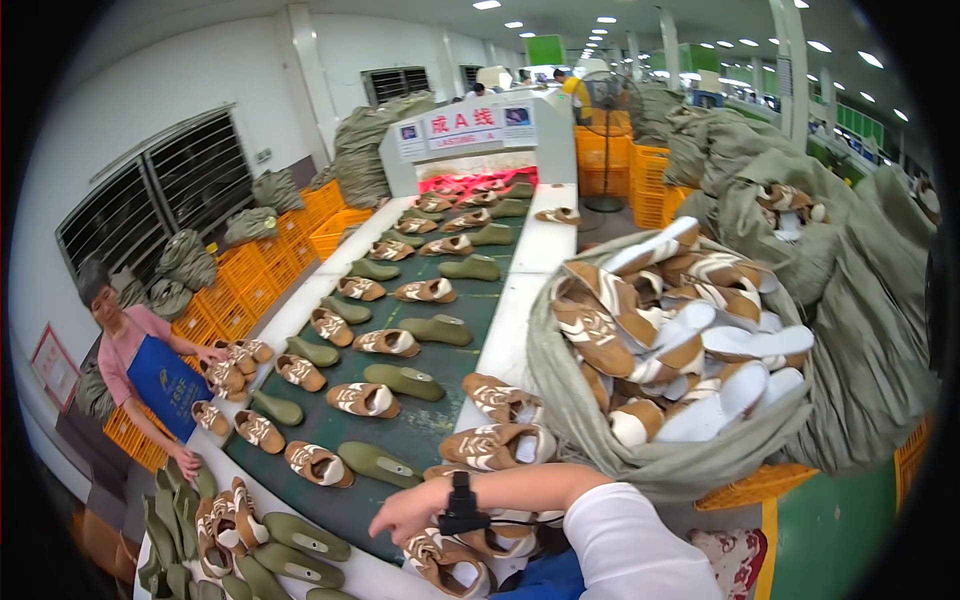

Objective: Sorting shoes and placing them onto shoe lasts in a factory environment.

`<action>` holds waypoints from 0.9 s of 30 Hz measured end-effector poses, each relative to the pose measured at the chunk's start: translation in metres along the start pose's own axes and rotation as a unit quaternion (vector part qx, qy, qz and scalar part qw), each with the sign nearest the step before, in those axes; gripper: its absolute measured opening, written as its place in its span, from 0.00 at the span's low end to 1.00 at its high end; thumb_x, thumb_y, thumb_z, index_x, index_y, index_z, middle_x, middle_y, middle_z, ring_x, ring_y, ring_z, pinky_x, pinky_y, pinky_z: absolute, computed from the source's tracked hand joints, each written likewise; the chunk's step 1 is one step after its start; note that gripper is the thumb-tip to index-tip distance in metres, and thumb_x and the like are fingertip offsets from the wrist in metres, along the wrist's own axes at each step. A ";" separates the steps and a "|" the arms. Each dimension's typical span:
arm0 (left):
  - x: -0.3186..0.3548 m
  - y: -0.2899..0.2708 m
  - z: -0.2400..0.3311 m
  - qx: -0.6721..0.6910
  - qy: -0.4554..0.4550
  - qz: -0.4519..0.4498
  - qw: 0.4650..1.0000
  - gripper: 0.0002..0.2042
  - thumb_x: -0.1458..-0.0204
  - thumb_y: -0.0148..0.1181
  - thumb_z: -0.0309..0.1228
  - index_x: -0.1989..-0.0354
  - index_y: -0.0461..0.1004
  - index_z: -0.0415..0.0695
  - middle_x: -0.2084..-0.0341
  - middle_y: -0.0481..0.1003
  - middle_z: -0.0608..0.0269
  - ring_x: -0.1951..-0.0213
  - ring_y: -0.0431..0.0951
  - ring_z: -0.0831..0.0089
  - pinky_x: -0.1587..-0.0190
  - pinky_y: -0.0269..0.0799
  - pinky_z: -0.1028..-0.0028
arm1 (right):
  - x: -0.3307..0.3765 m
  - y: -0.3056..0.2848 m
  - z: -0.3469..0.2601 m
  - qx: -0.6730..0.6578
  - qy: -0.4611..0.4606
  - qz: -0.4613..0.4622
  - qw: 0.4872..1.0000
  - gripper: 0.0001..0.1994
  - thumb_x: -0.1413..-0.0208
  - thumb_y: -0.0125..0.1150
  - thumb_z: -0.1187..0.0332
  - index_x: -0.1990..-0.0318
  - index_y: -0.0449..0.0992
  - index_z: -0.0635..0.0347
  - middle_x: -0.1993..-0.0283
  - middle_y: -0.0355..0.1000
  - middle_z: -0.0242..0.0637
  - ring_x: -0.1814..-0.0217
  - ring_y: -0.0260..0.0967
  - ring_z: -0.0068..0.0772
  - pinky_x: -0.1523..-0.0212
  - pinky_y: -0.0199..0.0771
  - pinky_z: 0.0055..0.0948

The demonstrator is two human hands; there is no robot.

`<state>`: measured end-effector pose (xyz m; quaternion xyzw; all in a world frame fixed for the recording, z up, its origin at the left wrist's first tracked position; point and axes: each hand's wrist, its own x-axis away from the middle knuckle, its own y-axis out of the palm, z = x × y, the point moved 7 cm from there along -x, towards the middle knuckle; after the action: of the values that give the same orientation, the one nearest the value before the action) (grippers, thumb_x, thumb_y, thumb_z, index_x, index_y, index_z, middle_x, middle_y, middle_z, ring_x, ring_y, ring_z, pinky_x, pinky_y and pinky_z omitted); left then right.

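My right hand [408,508] reaches left across the near end of the green conveyor belt [300,490], a black strap device on its wrist. Its visible fingers point down and left, apart, with nothing seen in them. Just below it is a brown sneaker with white stripes [445,565]; contact cannot be made out. More brown sneakers [490,446] line the white ledge beside my forearm. On the belt, brown sneakers [318,464] sit in rows with olive-green shoe lasts [380,464]. My left hand is out of view.
A co-worker [150,350] in a blue apron stands left, one hand on sneakers, the other at lasts [180,510] piled near front-left. Right of the belt, a grey-green sack [640,458] overflows with sneakers. Orange crates [240,280], a fan [606,110] and a machine housing [480,135] stand beyond.
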<state>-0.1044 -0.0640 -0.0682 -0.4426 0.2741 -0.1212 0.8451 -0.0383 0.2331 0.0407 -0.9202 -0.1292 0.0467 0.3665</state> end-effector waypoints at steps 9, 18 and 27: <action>0.006 0.004 -0.021 -0.047 0.128 0.046 0.990 0.10 0.58 0.56 0.23 0.64 0.73 0.43 0.59 0.68 0.45 0.55 0.68 0.47 0.51 0.63 0.54 | 0.276 -0.044 -0.052 0.098 0.266 0.378 0.881 0.15 0.51 0.52 0.66 0.55 0.72 0.57 0.66 0.74 0.46 0.63 0.70 0.51 0.63 0.70 0.43; -0.008 0.015 -0.024 -0.084 0.163 -0.002 0.983 0.09 0.64 0.62 0.30 0.70 0.77 0.46 0.61 0.71 0.44 0.60 0.71 0.47 0.57 0.67 0.54 | 0.446 0.013 -0.032 0.188 0.545 0.394 0.716 0.24 0.53 0.57 0.66 0.45 0.65 0.55 0.61 0.72 0.45 0.57 0.69 0.48 0.59 0.71 0.41; 0.003 0.002 -0.008 -0.088 0.155 0.085 0.980 0.07 0.63 0.59 0.28 0.72 0.76 0.45 0.60 0.70 0.44 0.60 0.70 0.49 0.56 0.67 0.56 | 0.521 -0.193 -0.013 0.280 0.548 0.424 0.664 0.15 0.54 0.54 0.68 0.56 0.77 0.53 0.60 0.74 0.45 0.55 0.71 0.46 0.54 0.71 0.39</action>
<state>-0.1062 -0.0692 -0.0747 -0.4659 0.4477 -0.0916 0.7577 0.4264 0.5015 0.1873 -0.5890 0.5180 -0.2818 0.5526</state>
